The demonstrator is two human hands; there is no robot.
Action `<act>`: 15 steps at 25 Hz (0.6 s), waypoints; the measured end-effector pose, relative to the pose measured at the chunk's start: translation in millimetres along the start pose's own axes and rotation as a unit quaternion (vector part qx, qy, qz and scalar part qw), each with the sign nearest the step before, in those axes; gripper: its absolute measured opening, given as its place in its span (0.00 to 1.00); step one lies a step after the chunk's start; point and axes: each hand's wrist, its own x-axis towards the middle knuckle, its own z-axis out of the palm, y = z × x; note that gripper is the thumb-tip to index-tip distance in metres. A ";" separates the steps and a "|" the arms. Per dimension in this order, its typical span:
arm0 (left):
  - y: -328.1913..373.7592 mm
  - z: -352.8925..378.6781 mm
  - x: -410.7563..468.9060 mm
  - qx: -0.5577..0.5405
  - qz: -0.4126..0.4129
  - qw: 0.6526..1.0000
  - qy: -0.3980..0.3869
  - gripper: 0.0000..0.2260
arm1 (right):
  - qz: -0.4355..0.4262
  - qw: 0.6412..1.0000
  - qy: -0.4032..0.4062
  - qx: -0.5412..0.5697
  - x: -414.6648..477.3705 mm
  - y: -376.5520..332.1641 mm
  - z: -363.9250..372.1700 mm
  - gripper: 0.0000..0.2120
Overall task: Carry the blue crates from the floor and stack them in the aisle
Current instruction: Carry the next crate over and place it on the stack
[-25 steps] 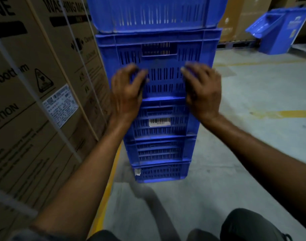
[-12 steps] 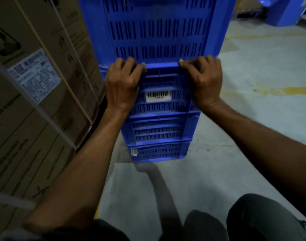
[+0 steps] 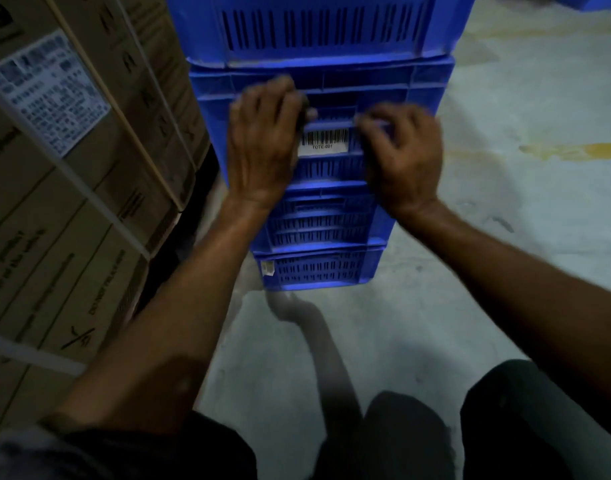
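- Reaching forward, we have both hands on the front wall of one crate in the stack of blue crates (image 3: 318, 174); the left hand (image 3: 262, 147) has its fingers curled at the handle slot, and the right hand (image 3: 401, 157) has bent fingers lying on the ribs just beside the barcode label (image 3: 323, 142).
- Both hands are blurred, so we cannot tell whether they truly clamp the crate or only press against it.
- We count two hands, one on each side of that label, well matched in height.
- That crate sits in the stack, with two crates visible under it and one over it whose upper part is cut off by the frame.
- So we count four crates in the stack; whether more sit higher is out of view.
- The stack stands on the concrete floor (image 3: 505, 237), just beside the strapped cardboard boxes (image 3: 72, 202) on our left.
- We judge the task well along: several crates are stacked, and this looks like straightening or steadying.
- No loose crates show on the floor here, so what is left we cannot tell.
- One yellow floor line (image 3: 574, 150) shows at right.
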 end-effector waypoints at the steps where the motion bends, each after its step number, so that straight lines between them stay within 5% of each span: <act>1: 10.7 0.1 -23.6 -0.026 -0.005 0.998 -0.055 0.09 | -0.003 0.998 -0.053 0.033 -25.2 -8.3 -3.9 0.05; 5: 15.2 12.2 -114.3 -0.039 -0.036 0.964 -0.260 0.10 | -0.011 0.962 -0.261 0.084 -105.8 -10.5 5.9 0.09; 8: 6.1 16.6 -124.8 -0.024 -0.017 0.967 -0.253 0.17 | 0.024 0.975 -0.214 0.060 -110.4 -5.9 11.3 0.09; 15: 10.0 32.7 -124.5 0.055 -0.013 0.984 -0.166 0.04 | -0.001 0.989 -0.146 0.011 -102.7 -7.6 30.8 0.07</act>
